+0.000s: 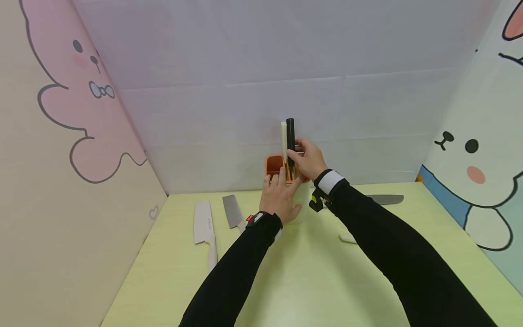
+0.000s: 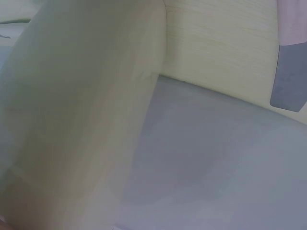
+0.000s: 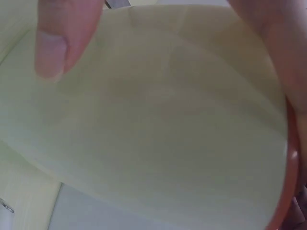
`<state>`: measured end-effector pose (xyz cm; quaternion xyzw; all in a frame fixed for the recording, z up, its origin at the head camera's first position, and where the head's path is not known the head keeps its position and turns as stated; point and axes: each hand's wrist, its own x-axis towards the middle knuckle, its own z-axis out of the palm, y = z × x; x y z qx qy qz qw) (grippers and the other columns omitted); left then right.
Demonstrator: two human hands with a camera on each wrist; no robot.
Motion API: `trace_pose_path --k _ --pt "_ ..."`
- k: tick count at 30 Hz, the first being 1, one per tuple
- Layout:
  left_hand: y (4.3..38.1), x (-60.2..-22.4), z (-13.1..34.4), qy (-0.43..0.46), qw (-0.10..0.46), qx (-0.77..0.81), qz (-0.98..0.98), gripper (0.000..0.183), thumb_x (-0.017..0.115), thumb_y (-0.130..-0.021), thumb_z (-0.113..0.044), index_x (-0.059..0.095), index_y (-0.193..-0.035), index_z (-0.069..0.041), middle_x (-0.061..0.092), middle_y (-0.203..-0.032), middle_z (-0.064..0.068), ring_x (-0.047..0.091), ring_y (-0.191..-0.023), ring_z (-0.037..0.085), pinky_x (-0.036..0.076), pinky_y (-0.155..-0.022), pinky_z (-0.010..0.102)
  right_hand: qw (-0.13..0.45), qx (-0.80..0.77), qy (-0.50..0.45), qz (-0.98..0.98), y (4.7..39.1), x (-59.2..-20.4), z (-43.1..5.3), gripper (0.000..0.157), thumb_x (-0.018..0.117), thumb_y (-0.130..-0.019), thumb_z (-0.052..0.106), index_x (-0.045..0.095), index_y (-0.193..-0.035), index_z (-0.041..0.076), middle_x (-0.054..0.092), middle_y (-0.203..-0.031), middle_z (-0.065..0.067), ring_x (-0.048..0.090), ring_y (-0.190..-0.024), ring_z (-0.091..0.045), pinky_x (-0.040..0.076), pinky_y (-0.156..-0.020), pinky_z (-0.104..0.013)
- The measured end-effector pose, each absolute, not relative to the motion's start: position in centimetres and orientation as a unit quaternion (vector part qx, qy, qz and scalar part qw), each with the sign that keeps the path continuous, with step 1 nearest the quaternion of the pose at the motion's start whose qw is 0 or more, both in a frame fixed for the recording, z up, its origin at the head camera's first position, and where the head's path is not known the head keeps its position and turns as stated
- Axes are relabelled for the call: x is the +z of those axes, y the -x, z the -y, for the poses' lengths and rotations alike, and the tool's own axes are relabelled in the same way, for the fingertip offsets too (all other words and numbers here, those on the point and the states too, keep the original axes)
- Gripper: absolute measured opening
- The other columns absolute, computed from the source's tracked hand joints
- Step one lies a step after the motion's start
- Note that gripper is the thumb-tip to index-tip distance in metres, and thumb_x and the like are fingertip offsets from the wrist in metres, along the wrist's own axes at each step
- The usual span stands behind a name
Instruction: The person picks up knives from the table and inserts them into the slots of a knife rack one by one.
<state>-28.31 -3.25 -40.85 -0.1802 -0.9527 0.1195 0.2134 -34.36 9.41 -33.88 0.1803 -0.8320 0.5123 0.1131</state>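
A pale holder (image 3: 158, 120) with an orange rim (image 1: 274, 156) stands at the back of the table. My left hand (image 1: 279, 196) lies against its front, fingers extended up over the rim and thumb out to the side. My right hand (image 1: 309, 159) pinches a black handle (image 1: 290, 136) that rises upright from the holder. Its lower end is hidden inside. Right beside it stands a cream handle (image 1: 284, 138). In the left wrist view the holder's smooth side (image 2: 86, 115) fills the left half.
A white cleaver (image 1: 203, 222) and a smaller grey-bladed cleaver (image 1: 233, 211) lie on the table (image 1: 310, 281) to the left. At right, a dark knife blade (image 1: 386, 199) and a pale handle (image 1: 347, 238) are partly covered by my right arm. A white wall (image 1: 229, 113) rises close behind the holder.
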Motion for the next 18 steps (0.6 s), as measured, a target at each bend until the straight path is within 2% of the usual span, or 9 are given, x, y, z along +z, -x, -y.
trace_pose_path --k 12,18 --pt "28.5 -41.2 3.1 0.184 0.223 0.112 0.951 0.084 0.058 -0.077 -0.069 0.025 -0.147 -0.036 0.028 -0.148 0.021 0.035 -0.125 0.034 0.022 -0.106 0.053 0.111 0.491 -0.176 0.846 34.6 -34.8 -9.6 0.046 0.054 -0.096 0.024 0.043 -0.135 0.001 0.057 -0.121 -0.018 0.054 -0.109 -0.028 0.047 -0.093 -0.044" --pt "28.6 -41.3 3.2 0.185 0.229 0.111 0.949 0.085 0.059 -0.076 -0.068 0.024 -0.147 -0.036 0.027 -0.149 0.021 0.035 -0.124 0.034 0.022 -0.106 0.053 0.105 0.45 -0.198 0.865 34.7 -35.2 -9.8 0.05 0.058 -0.094 0.024 0.042 -0.137 0.004 0.059 -0.119 -0.017 0.057 -0.104 -0.026 0.05 -0.088 -0.043"
